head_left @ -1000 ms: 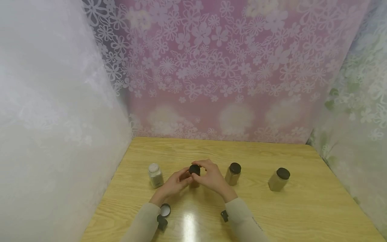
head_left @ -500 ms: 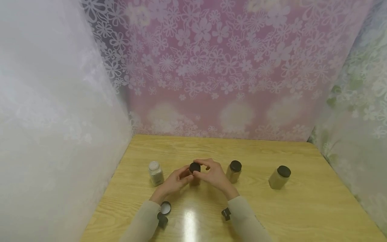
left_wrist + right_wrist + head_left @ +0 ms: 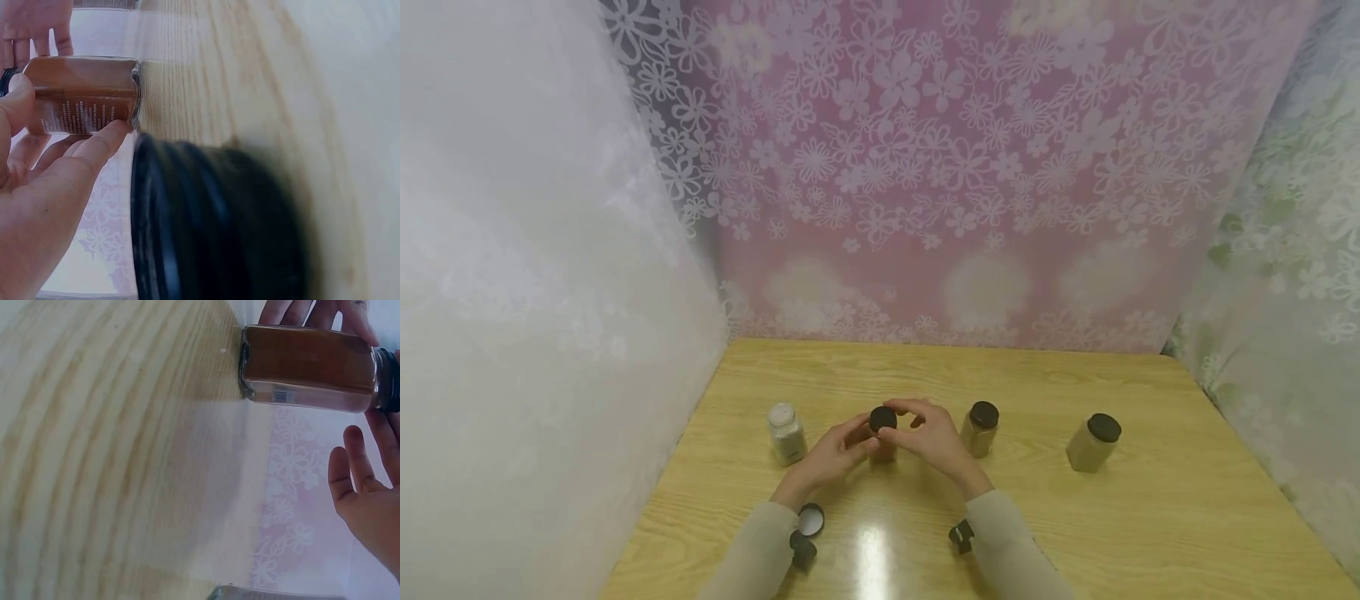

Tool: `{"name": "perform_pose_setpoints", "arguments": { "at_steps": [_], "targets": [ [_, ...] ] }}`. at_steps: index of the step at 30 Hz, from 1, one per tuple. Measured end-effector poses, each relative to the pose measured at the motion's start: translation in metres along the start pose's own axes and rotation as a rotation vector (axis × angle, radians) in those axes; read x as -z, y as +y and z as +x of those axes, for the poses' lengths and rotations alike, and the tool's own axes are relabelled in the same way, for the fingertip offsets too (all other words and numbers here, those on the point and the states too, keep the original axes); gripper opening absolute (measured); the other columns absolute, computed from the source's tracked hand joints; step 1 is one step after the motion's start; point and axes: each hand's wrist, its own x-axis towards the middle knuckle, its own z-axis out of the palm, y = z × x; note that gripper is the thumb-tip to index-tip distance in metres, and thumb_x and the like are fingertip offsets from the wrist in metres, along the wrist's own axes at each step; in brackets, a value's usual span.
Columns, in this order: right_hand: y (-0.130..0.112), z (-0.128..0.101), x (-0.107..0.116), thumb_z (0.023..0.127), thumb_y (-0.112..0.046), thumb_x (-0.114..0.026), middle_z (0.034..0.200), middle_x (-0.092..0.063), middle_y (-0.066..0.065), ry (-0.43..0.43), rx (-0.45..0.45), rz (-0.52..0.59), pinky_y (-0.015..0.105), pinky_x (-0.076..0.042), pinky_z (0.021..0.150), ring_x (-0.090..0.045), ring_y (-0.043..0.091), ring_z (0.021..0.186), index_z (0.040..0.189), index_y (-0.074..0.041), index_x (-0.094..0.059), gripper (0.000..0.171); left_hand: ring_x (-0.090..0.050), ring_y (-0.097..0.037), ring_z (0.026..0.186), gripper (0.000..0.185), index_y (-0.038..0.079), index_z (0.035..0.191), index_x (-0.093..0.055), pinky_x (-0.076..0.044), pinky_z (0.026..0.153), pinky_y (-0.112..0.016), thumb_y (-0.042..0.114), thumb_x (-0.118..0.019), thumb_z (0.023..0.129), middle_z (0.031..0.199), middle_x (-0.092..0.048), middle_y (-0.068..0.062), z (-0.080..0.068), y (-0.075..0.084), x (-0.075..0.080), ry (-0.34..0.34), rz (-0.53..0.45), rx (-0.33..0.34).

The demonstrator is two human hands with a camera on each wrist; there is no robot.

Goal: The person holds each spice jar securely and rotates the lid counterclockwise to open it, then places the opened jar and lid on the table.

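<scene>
A glass jar of reddish-brown powder [image 3: 883, 452] stands upright on the table between my hands. My left hand [image 3: 831, 458] holds its body from the left, thumb in front; the left wrist view shows fingers on both sides of the jar [image 3: 84, 94]. On top sits a black lid [image 3: 883, 418], which my right hand [image 3: 931, 437] pinches between thumb and index finger. The other fingers of the right hand [image 3: 375, 512] stay off the glass in the right wrist view. Close to my left sleeve lies a loose black lid [image 3: 810, 521], pale inside facing up.
A jar with white contents and no black lid [image 3: 787, 437] stands left of my hands. Two jars of tan powder with black lids stand to the right, the nearer jar [image 3: 979, 432] beside my right hand, the farther jar [image 3: 1092, 446] beyond it. Patterned curtains [image 3: 925, 208] enclose the table.
My right thumb and hand have shifted slightly to the right around the lid, and more of the lid's top shows. My left hand and the jar stay in place.
</scene>
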Motion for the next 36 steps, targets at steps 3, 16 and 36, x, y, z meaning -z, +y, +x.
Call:
{"name": "perform_pose_setpoints", "arguments": {
  "at_steps": [3,16,36],
  "targets": [
    [0.0011,-0.001,0.0005,0.091,-0.039,-0.085,0.14,-0.069,-0.003,-0.022,-0.011,0.016,0.04,-0.045,0.097,-0.058,0.031,0.126,0.141,-0.022,-0.069,0.055,-0.043,-0.043,0.152,0.06,0.02,0.165,-0.036,-0.038,0.121,-0.065,0.033,-0.056,0.11,0.164,-0.044,-0.02,0.0001,-0.0007,-0.0003,0.004,0.003,0.003],
    [0.0037,0.0005,0.0002,0.091,-0.032,-0.086,0.137,-0.067,0.001,-0.021,0.008,0.074,0.045,-0.047,0.1,-0.057,0.028,0.127,0.133,-0.017,-0.069,0.048,-0.046,-0.04,0.15,0.06,0.021,0.165,-0.037,-0.039,0.122,-0.061,0.035,-0.057,0.11,0.163,-0.048,-0.018,0.0009,0.0002,-0.0014,0.016,0.024,-0.006],
    [0.006,0.001,0.0005,0.095,-0.025,-0.081,0.147,-0.064,0.011,-0.046,-0.009,0.139,0.051,-0.05,0.106,-0.057,0.038,0.133,0.142,-0.017,-0.067,0.05,-0.047,-0.041,0.15,0.059,0.019,0.165,-0.037,-0.042,0.12,-0.06,0.032,-0.057,0.11,0.162,-0.048,-0.018,0.0008,0.0,0.0007,0.008,0.018,-0.012]
  ]
}}
